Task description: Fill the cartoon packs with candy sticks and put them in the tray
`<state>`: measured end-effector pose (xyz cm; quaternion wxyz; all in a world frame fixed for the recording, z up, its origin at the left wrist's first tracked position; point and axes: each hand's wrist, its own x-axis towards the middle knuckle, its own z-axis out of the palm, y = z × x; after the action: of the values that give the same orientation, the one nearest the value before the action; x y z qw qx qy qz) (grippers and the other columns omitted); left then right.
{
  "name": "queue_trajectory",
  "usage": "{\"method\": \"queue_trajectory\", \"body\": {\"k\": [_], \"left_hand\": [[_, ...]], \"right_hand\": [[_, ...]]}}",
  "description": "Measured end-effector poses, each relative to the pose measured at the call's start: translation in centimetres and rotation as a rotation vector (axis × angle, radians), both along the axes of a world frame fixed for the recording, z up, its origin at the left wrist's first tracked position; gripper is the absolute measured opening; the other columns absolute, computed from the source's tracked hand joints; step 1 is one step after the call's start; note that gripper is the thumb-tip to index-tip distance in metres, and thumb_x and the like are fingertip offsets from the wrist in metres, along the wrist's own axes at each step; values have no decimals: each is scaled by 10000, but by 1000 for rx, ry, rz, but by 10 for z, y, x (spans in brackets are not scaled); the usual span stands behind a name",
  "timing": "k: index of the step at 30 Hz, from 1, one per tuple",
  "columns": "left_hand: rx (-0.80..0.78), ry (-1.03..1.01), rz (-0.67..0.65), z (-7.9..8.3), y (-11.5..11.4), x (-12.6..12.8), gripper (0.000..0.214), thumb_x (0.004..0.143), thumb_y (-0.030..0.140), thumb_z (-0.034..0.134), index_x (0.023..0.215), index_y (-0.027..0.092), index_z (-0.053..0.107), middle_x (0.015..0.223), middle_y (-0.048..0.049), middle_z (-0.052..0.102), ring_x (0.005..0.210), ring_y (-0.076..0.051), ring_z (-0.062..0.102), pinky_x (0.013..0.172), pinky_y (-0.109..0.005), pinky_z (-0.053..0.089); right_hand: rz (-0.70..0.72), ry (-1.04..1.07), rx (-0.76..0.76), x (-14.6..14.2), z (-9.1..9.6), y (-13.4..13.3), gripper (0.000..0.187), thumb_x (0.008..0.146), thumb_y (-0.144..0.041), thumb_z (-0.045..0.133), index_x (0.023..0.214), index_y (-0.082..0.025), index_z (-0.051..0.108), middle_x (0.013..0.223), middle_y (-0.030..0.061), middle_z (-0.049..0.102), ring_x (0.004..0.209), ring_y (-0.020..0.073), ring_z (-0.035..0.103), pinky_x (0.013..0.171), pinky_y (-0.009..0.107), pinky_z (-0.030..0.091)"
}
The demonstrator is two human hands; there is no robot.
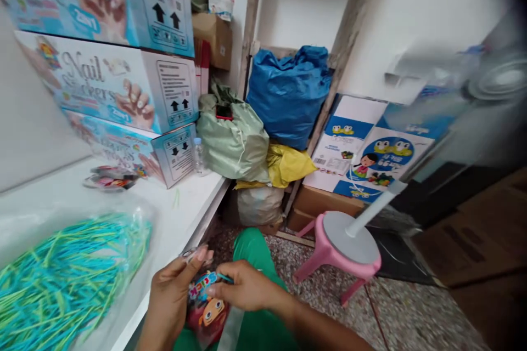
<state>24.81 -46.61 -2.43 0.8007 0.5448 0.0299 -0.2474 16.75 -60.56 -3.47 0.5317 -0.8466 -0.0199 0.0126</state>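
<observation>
My left hand [171, 296] grips a small colourful packet [206, 307] with a cartoon figure printed on it, held over my green-clad lap [255, 252]. My right hand [245, 287] pinches a thin teal stick [224, 278] at the packet's top edge. Both hands are closed, close together and touching the packet. On the white table [181, 214] at my left lies a clear bag full of teal and green sticks [61, 279].
Stacked nail sticker boxes [111, 82] stand on the table's back, with a small water bottle [198, 156] and loose packets [111, 177] beside them. Green, blue and yellow sacks [263, 120] pile in the corner. A pink stool [341, 247] carrying a fan base stands on the floor to the right.
</observation>
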Motion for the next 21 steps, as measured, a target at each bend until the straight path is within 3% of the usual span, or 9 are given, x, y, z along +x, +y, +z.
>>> {"method": "queue_trajectory", "body": {"k": [6, 11, 14, 17, 21], "left_hand": [[5, 161, -23, 9, -12, -1, 288, 565, 238, 793, 829, 157, 710, 806, -50, 722, 757, -189, 671, 646, -231, 546], [-6, 148, -54, 12, -15, -5, 422, 542, 221, 795, 947, 176, 688, 884, -50, 722, 831, -231, 674, 653, -260, 556], [10, 138, -46, 9, -15, -4, 444, 492, 257, 819, 904, 144, 698, 882, -70, 723, 833, -233, 674, 672, -255, 560], [29, 149, -50, 8, -13, -4, 429, 460, 267, 834, 846, 129, 707, 864, -82, 724, 807, -216, 676, 671, -233, 558], [44, 244, -15, 10, -8, 0, 485, 428, 273, 844, 878, 162, 702, 879, -68, 724, 812, -225, 674, 636, -247, 565]], "right_hand": [[-35, 15, -33, -8, -3, -5, 258, 794, -383, 576, 690, -150, 536, 595, -68, 439, 560, 49, 387, 467, 139, 276], [-35, 59, -26, -12, -3, -9, 224, 798, -361, 576, 747, -144, 582, 615, -63, 466, 570, 50, 401, 480, 134, 296], [-32, 76, -11, -14, -4, -11, 233, 793, -374, 582, 744, -147, 581, 605, -63, 463, 559, 50, 395, 465, 132, 290], [-46, 76, 10, -14, -9, -9, 264, 786, -401, 586, 710, -149, 575, 585, -64, 449, 539, 48, 377, 444, 132, 275], [-97, 91, 119, -8, -18, -21, 302, 811, -448, 552, 827, -158, 635, 626, -42, 542, 549, 61, 467, 491, 143, 352]]}}
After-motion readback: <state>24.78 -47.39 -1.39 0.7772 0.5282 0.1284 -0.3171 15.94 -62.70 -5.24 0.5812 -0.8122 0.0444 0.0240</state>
